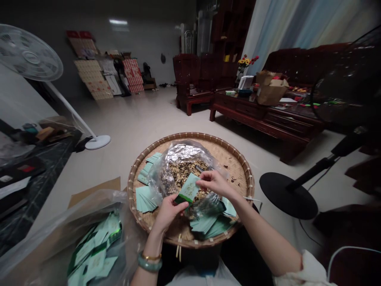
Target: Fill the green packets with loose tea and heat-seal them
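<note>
A small light green paper packet (189, 188) with a darker green lower end is held over a round woven bamboo tray (244, 174). My left hand (170, 211) pinches its lower end between thumb and fingers. At the upper right edge, the closed fingers of my right hand (214, 182) grip the same packet. Beneath it, a clear plastic bag (184, 149) lies open around a loose dried mix (178, 171) of dark and yellowish bits. A slim metallic object (199, 169) shows beside my right fingertips; its kind is unclear. Fanned stacks of green packets (145, 199) rest along the tray's left side.
More green packets (208, 224) lie at the tray's near right. Left of the tray, a plastic-lined box (131, 230) holds many packets (95, 258). A white standing fan (98, 142) is at left, a black fan base (288, 195) at right. A wooden table (253, 119) stands beyond.
</note>
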`<state>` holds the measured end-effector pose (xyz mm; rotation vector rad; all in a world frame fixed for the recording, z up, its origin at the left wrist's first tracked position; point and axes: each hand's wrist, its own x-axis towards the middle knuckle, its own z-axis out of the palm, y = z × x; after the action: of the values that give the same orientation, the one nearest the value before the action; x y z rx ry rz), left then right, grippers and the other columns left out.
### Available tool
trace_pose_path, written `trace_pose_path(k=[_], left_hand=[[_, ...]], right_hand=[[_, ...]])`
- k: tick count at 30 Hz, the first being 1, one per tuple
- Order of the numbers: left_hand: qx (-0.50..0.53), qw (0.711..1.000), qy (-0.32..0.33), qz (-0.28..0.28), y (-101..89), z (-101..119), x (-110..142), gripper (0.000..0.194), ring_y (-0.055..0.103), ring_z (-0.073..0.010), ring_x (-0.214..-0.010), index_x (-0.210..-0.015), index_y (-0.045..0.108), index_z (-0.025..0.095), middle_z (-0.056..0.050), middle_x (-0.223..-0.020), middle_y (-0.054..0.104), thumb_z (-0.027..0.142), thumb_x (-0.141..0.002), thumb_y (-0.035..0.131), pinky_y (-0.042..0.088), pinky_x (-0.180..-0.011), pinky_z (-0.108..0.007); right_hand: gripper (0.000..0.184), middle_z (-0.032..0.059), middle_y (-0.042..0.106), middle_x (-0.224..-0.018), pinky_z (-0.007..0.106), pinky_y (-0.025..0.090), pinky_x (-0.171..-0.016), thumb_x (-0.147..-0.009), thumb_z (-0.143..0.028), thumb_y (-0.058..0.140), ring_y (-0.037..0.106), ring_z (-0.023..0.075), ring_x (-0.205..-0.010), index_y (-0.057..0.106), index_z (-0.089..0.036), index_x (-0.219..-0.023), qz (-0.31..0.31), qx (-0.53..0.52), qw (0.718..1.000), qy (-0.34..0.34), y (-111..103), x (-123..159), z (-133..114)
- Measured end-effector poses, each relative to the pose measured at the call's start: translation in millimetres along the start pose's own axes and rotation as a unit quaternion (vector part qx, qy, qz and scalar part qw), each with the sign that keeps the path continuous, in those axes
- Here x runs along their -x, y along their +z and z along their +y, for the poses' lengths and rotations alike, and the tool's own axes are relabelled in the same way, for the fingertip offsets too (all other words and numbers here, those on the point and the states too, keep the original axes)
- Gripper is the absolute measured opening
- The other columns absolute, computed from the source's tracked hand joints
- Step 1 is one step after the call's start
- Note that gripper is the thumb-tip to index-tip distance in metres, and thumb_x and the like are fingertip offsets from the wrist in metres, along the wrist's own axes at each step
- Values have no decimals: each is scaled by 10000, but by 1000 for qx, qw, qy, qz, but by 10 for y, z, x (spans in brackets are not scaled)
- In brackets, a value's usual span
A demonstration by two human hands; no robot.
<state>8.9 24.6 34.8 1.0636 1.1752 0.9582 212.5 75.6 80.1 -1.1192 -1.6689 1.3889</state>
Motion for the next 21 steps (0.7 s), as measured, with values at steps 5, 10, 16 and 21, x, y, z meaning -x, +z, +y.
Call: trace_pose_path(k=[5,10,16,21], left_hand=[[54,998,23,-3,18,33,-30,340,637,-170,-724,-878,708,126,-66,-824,725,323,-608,768,474,-656,-234],[148,988,-5,54,151,-2,-85,368,633,-159,-623,-829,724,118,-46,-692,717,359,-560,795,479,-615,-246],[221,973,-29,58,216,-10,-65,408,634,-161,-604,-757,722,95,-64,-671,714,419,-524,810,491,-611,-259],[195,978,-19,66,205,14,-46,436,638,-161,-610,-827,721,102,-59,-694,719,413,-534,808,485,-597,-247]], right_hand=[[304,-23,564,-543,198,362,-455,-664,-413,702,489,80,-465,579,-136,-672,-50,-14,998,25,98,-38,88],[341,-38,560,-647,201,377,-514,-646,-345,719,492,91,-564,599,-162,-908,60,-22,997,-36,235,-70,184],[413,-51,452,-477,198,278,-439,-646,-518,676,376,66,-453,529,-140,-563,60,-53,996,35,391,-42,350],[448,-62,393,-433,207,230,-435,-610,-529,687,318,56,-430,476,-152,-488,75,-69,994,44,448,-30,402]])
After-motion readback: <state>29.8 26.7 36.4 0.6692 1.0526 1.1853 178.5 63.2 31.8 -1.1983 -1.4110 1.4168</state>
